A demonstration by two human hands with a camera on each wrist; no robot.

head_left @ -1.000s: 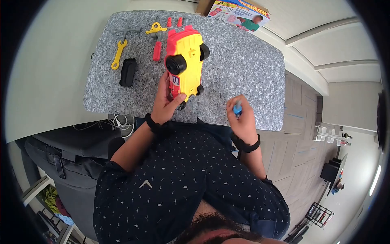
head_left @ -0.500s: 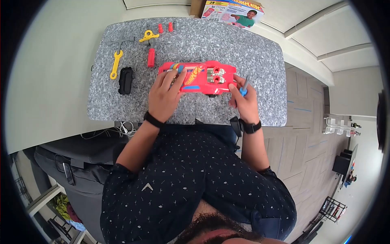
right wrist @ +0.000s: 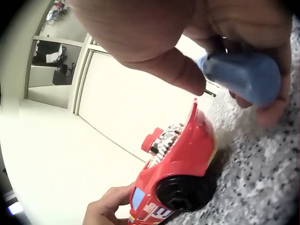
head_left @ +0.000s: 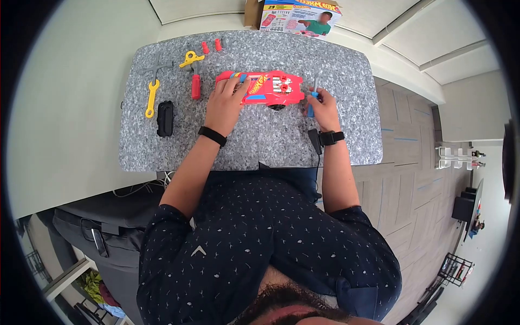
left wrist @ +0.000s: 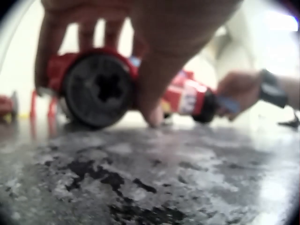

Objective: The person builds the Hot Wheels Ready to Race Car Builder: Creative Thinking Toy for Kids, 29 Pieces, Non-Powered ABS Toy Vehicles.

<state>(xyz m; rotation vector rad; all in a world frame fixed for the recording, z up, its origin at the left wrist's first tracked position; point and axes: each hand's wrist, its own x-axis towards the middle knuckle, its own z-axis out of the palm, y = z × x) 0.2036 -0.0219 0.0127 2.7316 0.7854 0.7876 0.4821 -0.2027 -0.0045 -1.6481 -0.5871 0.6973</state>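
Observation:
A red toy car (head_left: pixel 275 89) stands on its wheels on the speckled grey table, top side up, with a silver engine piece at its right end. My left hand (head_left: pixel 223 111) grips the car's left part from above. In the left wrist view the thumb comes down beside a black wheel (left wrist: pixel 98 91), while the fingers reach over the far side. Just off the car's right end, my right hand (head_left: pixel 326 112) holds a blue-handled screwdriver (head_left: pixel 310 110), its grey shaft pointing away from me. The blue handle (right wrist: pixel 248 77) lies within the curled fingers in the right wrist view.
Left of the car lie a red-handled hammer (head_left: pixel 196 86), a yellow wrench (head_left: pixel 152 100), a grey cross-shaped tool (head_left: pixel 157 67) and a black part (head_left: pixel 165 118). Behind them are a yellow piece (head_left: pixel 190 59) and small red pieces (head_left: pixel 205 47). A toy box (head_left: pixel 298 19) stands beyond the table's far edge.
The car, earlier held up with its yellow underside showing, was turned over and set on the table. My right hand has let go of its end, keeping the screwdriver.

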